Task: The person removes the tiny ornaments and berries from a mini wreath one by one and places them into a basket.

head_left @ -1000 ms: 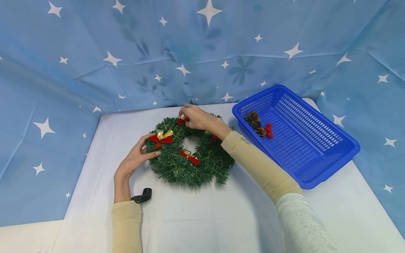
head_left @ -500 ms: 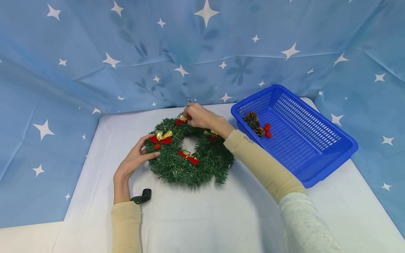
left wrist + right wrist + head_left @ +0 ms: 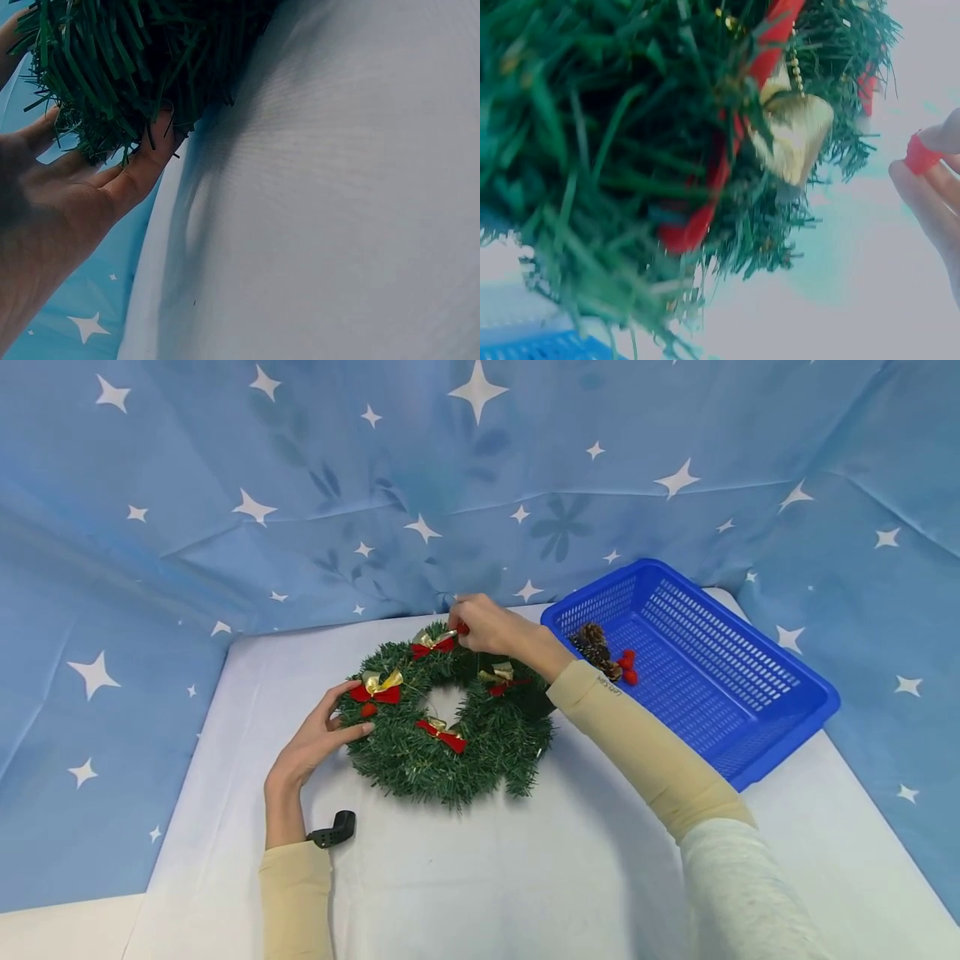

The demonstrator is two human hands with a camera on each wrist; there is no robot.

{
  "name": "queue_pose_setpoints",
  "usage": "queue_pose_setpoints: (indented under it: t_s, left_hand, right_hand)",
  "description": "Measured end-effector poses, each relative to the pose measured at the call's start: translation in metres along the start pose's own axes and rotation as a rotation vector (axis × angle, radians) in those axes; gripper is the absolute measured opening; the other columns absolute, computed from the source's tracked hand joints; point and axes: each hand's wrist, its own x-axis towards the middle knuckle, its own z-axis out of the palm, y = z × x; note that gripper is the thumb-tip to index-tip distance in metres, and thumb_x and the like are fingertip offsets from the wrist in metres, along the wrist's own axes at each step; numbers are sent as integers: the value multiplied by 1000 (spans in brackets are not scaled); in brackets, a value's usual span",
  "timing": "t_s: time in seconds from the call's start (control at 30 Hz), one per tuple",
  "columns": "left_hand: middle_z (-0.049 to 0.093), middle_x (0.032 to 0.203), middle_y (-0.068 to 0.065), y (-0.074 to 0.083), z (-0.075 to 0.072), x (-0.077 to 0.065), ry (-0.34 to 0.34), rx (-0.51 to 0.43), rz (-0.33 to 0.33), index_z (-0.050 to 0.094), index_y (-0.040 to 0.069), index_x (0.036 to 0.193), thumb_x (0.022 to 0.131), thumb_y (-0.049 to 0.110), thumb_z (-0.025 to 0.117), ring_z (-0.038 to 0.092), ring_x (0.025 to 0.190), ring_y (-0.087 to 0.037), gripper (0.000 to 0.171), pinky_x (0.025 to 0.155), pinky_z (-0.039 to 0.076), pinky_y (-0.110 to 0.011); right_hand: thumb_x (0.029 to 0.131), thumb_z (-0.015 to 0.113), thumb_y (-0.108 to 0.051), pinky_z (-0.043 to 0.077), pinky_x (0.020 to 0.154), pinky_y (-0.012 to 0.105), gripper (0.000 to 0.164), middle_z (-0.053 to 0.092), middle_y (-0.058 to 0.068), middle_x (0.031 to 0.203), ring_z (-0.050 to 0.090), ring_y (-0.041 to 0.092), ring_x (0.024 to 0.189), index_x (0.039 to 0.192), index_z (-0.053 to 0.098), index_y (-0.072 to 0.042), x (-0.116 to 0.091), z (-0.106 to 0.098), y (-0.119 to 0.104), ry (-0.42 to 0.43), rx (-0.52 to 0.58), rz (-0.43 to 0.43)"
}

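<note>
A green wreath (image 3: 442,768) with red-and-gold bows lies on the white table. My left hand (image 3: 311,739) grips its left edge, thumb on top beside a red bow (image 3: 377,693) and a red berry (image 3: 368,710); in the left wrist view, fingers (image 3: 146,161) curl against the green tips. Above the wreath's far side, my right hand (image 3: 487,625) pinches a small red berry (image 3: 921,155) between thumb and fingertips, apart from the wreath in the right wrist view. Near that hand are a far bow (image 3: 432,646) and a right-hand bow with gold bells (image 3: 799,135).
To the right stands a blue plastic basket (image 3: 780,752) holding pinecones (image 3: 592,645) and red berries (image 3: 628,667). A starred blue cloth (image 3: 480,468) hangs behind the table. A black device (image 3: 333,829) is strapped at the left wrist.
My right hand has moved right, away from the far bow, with the red berry in its fingers. The far bow and right bow show more fully. My left hand stays on the wreath.
</note>
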Motion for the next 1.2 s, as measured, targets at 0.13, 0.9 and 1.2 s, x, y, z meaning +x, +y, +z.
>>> queue_pose_setpoints:
  t_s: [0.13,0.9,1.2]
  left_hand:
    - [-4,174,-5,-1,0,0,-5,-3,7,24,36,163,94,38,77,8,153,-57,88,115,18,-78]
    - [-7,174,-6,-6,4,2,-16,-9,-1,24,39,163,93,41,78,5,154,-57,88,116,17,-77]
    - [-8,174,-7,-3,1,-2,-13,-9,0,24,38,163,93,39,78,5,153,-58,88,117,16,-77]
  right_hand:
    - [94,66,1,57,84,37,25,66,21,119,67,31,100,118,70,7,-5,-4,5,8,-11,5]
    - [95,65,2,56,93,47,24,68,25,118,69,34,102,117,69,8,-56,-32,41,61,49,88]
    - [94,65,3,58,86,43,23,68,24,117,68,33,100,117,70,8,-69,-42,55,73,62,144]
